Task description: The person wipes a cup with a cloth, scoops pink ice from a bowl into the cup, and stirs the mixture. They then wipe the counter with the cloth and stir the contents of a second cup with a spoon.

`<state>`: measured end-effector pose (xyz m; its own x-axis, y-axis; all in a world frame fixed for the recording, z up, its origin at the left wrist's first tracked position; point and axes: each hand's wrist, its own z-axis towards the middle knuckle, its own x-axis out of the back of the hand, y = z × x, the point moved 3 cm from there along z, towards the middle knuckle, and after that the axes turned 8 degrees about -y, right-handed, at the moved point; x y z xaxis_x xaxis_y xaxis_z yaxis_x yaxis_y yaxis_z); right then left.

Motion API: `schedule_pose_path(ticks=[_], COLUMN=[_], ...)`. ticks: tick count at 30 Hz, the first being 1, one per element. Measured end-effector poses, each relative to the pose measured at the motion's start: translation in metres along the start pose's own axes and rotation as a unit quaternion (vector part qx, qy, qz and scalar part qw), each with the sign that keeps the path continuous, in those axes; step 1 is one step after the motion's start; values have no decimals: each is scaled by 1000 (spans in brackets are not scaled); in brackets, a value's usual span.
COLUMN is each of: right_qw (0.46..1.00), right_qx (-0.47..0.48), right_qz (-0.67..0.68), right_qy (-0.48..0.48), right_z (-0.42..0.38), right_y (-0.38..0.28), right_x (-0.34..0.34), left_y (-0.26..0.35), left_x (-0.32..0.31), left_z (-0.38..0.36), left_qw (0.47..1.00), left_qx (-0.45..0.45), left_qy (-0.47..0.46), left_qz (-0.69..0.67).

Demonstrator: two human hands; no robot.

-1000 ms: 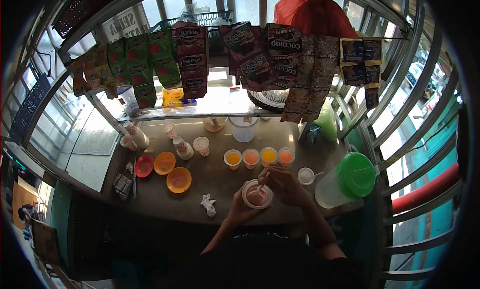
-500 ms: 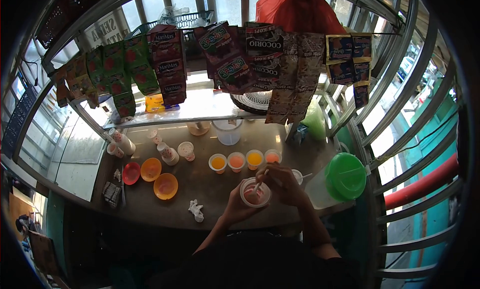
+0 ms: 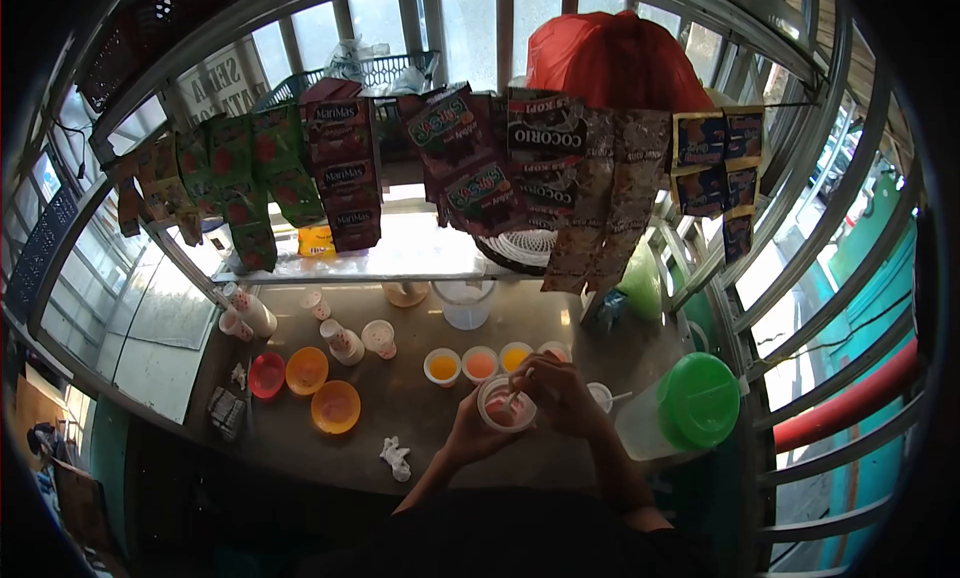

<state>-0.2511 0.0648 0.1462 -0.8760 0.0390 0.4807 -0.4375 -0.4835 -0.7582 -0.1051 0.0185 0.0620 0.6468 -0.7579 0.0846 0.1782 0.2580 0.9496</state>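
Clasped a pink-filled cup (image 3: pixel 496 415) in the left hand (image 3: pixel 466 434), dipped a utensil (image 3: pixel 513 397) inside with the right hand (image 3: pixel 562 392), near drinks (image 3: pixel 480 364) at twelve o'clock.

Green lid (image 3: pixel 704 402); red bowl (image 3: pixel 267 376); orange plates (image 3: pixel 335 407); white cup (image 3: pixel 507 405), contents seemingly pinkish.

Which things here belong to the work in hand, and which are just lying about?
In the work:
cup in the left hand
utensil in the right hand, dipped in that cup
probably the row of filled cups

Apparently not in use:
orange dishes
red dish
crumpled white tissue
hanging sachets
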Motion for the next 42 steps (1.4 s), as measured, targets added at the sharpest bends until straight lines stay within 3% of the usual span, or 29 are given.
schedule_pose_path(ticks=[3, 5, 7, 9, 11, 15, 19, 21, 27, 29, 31, 33, 35, 38, 42], right_qw=[997, 995, 999, 999, 996, 999, 996, 990, 993, 994, 997, 996, 992, 996, 984], right_qx=[-27, -23, 25, 33, -19, -17, -48, -64, -69, -55, -55, -5, -23, 29, 43], right_qz=[-22, -84, -36, 3, -28, -42, 28, -103, 14, -81, -40, -68, -105, -88, -172], right_qy=[71, 42, -23, -2, 85, 26, 70, 67, 91, 52, 48, 59, 60, -19, 15], right_z=[7, 8, 9, 12, 14, 16, 10, 13, 1, 0, -2, -3, -6, -10, -12], right_y=[7, 9, 12, 17, 22, 21, 21, 16, 10, -1, -14, -26, -31, -40, -56], right_x=[6, 8, 4, 4, 9, 6, 7, 12, 4, 6, 3, 2, 3, -5, -6], left_y=[3, -2, -5, -4, -4, -2, 0, 4, 9, 14, 15, 24, 24, 31, 39], left_x=[6, 9, 9, 12, 13, 16, 13, 13, 5, 2, -2, -5, -8, -12, -17], left_z=[5, 7, 10, 15, 19, 25, 23, 24, 10, 4, -1, -8, -14, -21, -30], left_qw=[999, 1000, 999, 998, 998, 998, 999, 996, 999, 999, 1000, 999, 999, 1000, 1000], left_qx=[-18, -7, -22, -35, -44, -30, -18, -54, -18, -14, -4, -20, -22, 0, -3], left_qy=[14, 11, 13, 15, 1, 3, 3, -10, -20, -16, -13, -10, -7, 2, 16], left_qz=[28, 23, 33, 56, 45, 48, 45, 65, 17, 33, 5, 31, 26, 3, 24])
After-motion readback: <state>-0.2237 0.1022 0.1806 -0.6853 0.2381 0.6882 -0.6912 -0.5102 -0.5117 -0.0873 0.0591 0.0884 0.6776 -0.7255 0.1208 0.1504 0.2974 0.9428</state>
